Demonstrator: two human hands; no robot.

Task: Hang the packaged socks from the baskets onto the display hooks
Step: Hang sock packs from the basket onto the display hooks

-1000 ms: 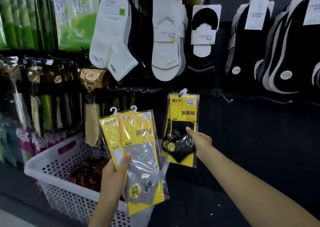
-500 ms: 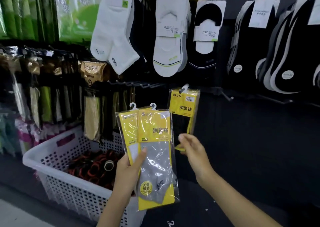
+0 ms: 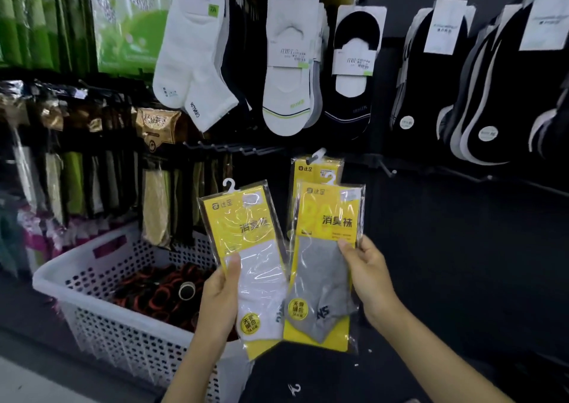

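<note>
My left hand grips a yellow pack of white socks with a white hanger on top. My right hand pinches a yellow pack of grey socks by its right edge, just in front of and below a third yellow pack that hangs on a black display hook. The white perforated basket stands low at the left, with dark red-and-black rolled items inside.
White and black socks hang on hooks above. Bare black hooks stick out to the right of the hung pack. Packaged goods fill the rack on the left. A small white hanger lies on the dark floor.
My right hand left the hung black-sock pack and took the grey-sock pack out of my left hand, which now holds only the white-sock pack.
</note>
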